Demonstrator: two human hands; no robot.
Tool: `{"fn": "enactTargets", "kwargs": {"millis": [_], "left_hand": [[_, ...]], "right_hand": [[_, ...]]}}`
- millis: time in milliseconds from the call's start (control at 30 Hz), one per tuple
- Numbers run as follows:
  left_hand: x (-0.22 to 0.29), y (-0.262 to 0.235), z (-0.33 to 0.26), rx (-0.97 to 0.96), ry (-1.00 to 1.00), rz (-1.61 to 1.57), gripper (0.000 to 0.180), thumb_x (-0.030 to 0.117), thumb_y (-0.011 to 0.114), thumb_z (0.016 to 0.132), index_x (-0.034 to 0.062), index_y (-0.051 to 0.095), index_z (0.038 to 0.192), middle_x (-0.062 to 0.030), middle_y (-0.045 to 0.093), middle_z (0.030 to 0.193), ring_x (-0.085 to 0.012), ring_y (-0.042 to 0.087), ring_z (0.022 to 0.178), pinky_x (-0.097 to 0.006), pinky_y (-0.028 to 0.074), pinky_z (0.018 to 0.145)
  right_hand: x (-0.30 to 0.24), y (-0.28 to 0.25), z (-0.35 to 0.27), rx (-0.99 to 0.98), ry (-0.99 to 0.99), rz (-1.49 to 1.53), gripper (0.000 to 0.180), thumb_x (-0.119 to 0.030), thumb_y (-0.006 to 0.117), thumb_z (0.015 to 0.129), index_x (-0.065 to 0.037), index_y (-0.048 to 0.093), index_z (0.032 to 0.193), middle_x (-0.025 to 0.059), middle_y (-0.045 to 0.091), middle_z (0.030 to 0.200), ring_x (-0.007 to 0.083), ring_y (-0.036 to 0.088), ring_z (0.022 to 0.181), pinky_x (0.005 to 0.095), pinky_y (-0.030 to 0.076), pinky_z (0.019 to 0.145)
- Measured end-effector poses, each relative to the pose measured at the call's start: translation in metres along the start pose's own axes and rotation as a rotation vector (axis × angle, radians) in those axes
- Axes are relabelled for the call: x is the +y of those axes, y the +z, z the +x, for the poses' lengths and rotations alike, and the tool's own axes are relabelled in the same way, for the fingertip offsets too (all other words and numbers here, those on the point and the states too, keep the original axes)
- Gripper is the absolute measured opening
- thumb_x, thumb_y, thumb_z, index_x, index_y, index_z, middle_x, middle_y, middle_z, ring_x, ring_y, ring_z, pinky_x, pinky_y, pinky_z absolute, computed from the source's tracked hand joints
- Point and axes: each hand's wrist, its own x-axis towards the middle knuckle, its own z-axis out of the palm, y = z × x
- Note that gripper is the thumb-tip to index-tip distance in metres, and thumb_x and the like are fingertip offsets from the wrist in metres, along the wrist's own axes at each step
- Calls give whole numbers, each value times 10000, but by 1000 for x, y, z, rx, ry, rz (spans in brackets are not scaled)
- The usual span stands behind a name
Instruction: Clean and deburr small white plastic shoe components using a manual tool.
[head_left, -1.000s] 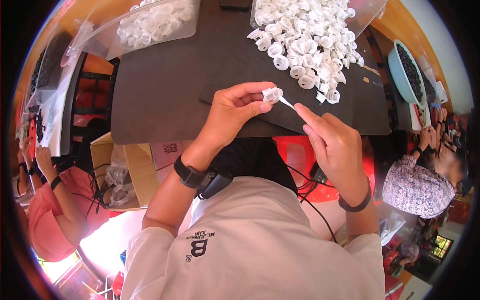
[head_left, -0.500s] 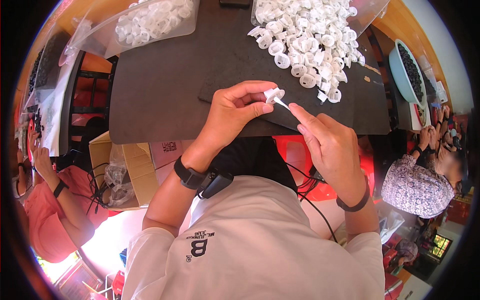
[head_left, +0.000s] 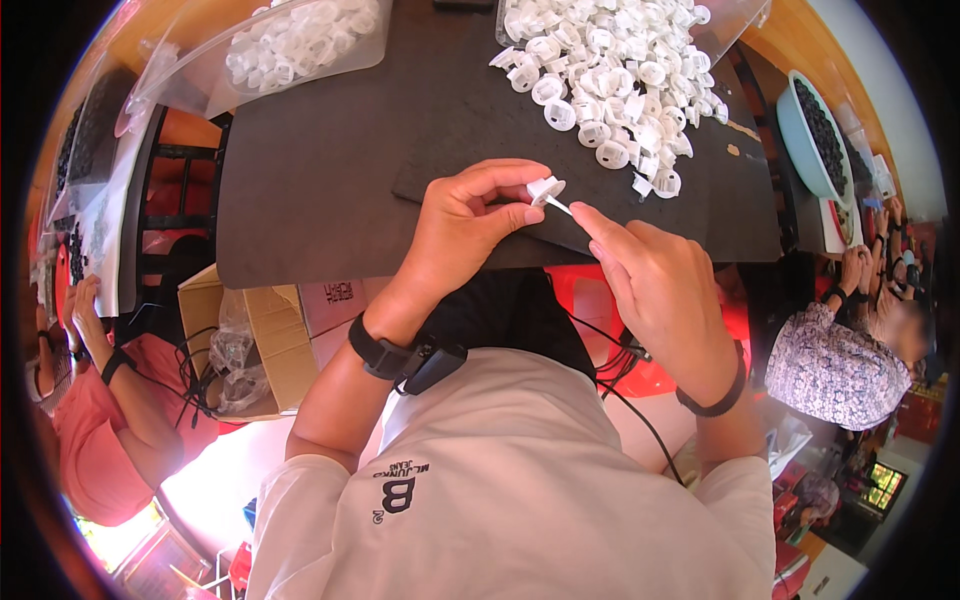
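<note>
Between the thumb and fingers of my left hand (head_left: 478,215) is a small white plastic part (head_left: 545,190) with a round flange. My right hand (head_left: 655,275) pinches a thin white stick (head_left: 560,205), whose far end meets the flange of that part. Both hands are above the near edge of the dark table. A large heap of similar white plastic parts (head_left: 610,85) lies beyond them to the right, some spilling toward me.
A clear bin (head_left: 372,45) of whitish parts stands at the far left of the dark table (head_left: 300,190). At right, a light-blue basin (head_left: 797,140) holds small black pieces. An open cardboard box (head_left: 275,350) sits below left. Other people work on both sides.
My right hand has shifted slightly left and up, bringing the stick closer in against the white part. My left hand keeps its hold almost in place.
</note>
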Motion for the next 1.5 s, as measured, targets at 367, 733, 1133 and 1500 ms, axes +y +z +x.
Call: {"fn": "enactTargets", "kwargs": {"millis": [367, 733, 1133, 1500], "left_hand": [[2, 5, -1, 9, -3, 138, 355, -111, 653, 826, -4, 660, 1164, -65, 664, 1082, -115, 623, 936, -260, 521, 845], [6, -3, 1, 16, -62, -143, 357, -38, 656, 867, 18, 633, 1219, -61, 678, 1102, -106, 627, 963, -253, 507, 874], [6, -5, 3, -7, -65, -225, 343, -39, 639, 876, 14, 626, 1214, -68, 671, 1130, -117, 629, 989, -264, 509, 887], [6, -4, 1, -9, -65, -195, 341, -39, 642, 872, 6, 625, 1210, -93, 644, 1164, -131, 617, 1016, -284, 509, 908]], "right_hand": [[4, -1, 11, -93, -73, -131, 347, -51, 610, 851, -120, 653, 1188, 114, 588, 670, 324, 584, 582, 428, 459, 524], [10, -6, -5, 76, 23, 437, 378, -18, 634, 851, -78, 639, 1224, 116, 521, 703, 277, 500, 598, 369, 412, 585], [-3, 3, -3, 42, 64, 437, 337, -44, 606, 897, -37, 606, 1233, 194, 644, 821, 345, 620, 685, 404, 475, 615], [-5, 3, -2, 3, 81, 416, 328, -41, 588, 904, -23, 595, 1232, 206, 671, 898, 359, 649, 755, 404, 500, 654]]}}
